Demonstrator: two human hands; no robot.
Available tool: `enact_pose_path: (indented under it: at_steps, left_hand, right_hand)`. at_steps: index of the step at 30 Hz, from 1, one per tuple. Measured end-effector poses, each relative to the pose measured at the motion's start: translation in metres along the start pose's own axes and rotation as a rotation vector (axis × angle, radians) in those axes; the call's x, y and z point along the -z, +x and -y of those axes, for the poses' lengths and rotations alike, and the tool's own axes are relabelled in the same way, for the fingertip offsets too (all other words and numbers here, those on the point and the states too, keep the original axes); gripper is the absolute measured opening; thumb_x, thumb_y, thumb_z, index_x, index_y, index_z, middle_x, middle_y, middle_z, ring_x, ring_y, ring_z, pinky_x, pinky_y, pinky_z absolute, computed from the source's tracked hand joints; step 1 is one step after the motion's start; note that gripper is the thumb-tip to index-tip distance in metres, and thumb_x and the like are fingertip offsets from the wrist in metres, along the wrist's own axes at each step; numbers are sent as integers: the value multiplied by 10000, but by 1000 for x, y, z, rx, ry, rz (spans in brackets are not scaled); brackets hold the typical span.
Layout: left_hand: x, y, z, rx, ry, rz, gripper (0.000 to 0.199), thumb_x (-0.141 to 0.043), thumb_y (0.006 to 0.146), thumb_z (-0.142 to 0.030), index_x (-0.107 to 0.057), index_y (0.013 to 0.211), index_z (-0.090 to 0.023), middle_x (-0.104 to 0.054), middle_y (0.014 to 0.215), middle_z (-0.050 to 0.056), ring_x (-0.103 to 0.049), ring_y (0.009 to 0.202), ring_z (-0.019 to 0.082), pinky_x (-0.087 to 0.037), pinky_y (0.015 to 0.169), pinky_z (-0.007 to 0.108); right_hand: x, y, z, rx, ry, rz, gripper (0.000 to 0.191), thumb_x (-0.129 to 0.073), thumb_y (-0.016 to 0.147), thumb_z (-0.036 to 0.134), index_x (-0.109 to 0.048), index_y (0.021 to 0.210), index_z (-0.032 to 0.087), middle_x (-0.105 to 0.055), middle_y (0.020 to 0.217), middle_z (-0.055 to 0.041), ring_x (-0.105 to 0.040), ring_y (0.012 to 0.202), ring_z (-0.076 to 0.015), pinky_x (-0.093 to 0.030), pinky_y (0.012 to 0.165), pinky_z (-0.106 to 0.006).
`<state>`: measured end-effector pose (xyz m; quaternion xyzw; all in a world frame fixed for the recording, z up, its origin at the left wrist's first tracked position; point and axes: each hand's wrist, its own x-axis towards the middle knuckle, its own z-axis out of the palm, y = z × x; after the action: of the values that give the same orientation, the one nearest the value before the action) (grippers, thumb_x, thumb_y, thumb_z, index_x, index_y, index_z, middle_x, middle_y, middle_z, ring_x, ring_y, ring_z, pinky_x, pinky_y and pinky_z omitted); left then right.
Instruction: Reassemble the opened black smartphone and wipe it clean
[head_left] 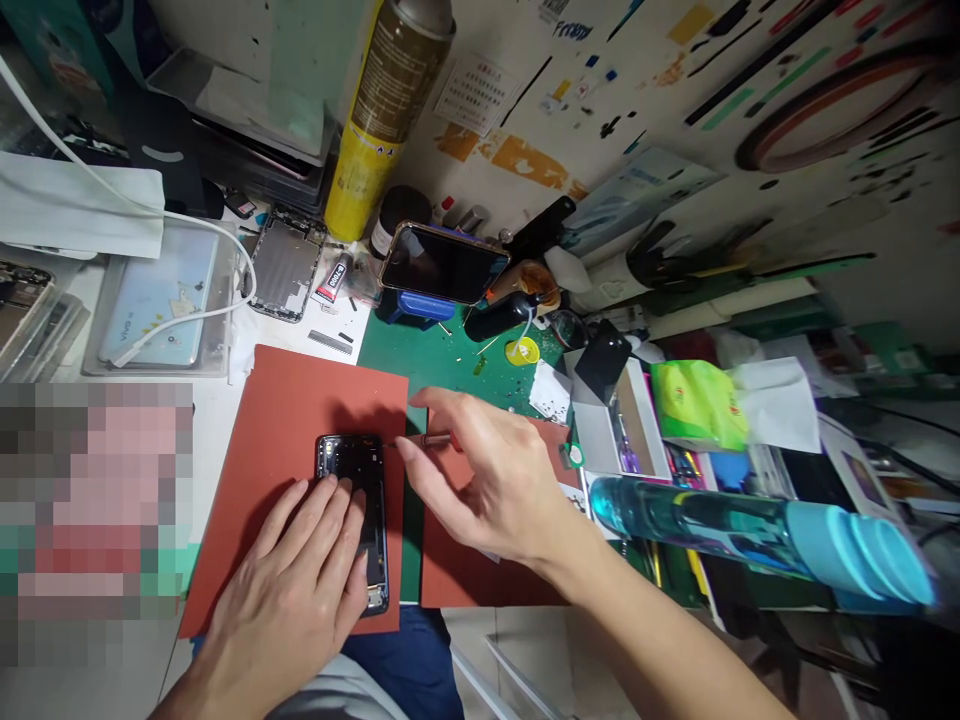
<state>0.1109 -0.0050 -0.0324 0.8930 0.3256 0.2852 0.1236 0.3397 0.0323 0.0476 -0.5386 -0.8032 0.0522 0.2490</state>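
An opened smartphone housing (367, 520), black inside with a dark frame, lies on a red-brown mat (300, 390). My left hand (300, 570) rests flat across its left side and middle, fingers stretched out and covering part of the interior. To the right, my right hand (502, 480) is closed in a pinch around a slim tool (431, 439) with a red part near the fingers; its exact kind is unclear. The tool's thin end points left towards the housing's upper right edge. I cannot tell whether it touches.
Behind the mat, a phone (446, 262) leans on a blue stand (415, 306). A yellow spray can (367, 130), a glue tube (334, 277) and a metal phone frame (286, 265) stand or lie nearby. At right are a blue bottle (705, 520) and a white box (649, 420).
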Motion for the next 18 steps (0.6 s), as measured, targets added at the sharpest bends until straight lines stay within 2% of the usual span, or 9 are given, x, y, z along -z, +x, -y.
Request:
enact_pose_path:
  at_steps: [8, 18]
  left_hand:
    - [-1, -2, -1, 6, 1, 3, 391, -576, 1043, -210, -699, 1363, -21, -723, 1414, 185, -641, 1348, 326, -329, 1281, 500]
    - [-2, -1, 0, 12, 0, 8, 393, -570, 1044, -214, -697, 1370, -34, -724, 1418, 172, -638, 1356, 319, -332, 1283, 498]
  right_hand:
    - [-3, 2, -2, 64, 12, -20, 131, -555, 1030, 118, -607, 1141, 164, -610, 727, 5, -534, 584, -155, -476, 558, -298]
    - [-4, 0, -3, 30, 21, 27, 126, -575, 1034, 134, -596, 1152, 174, -661, 789, -16, -591, 638, -163, -507, 598, -306]
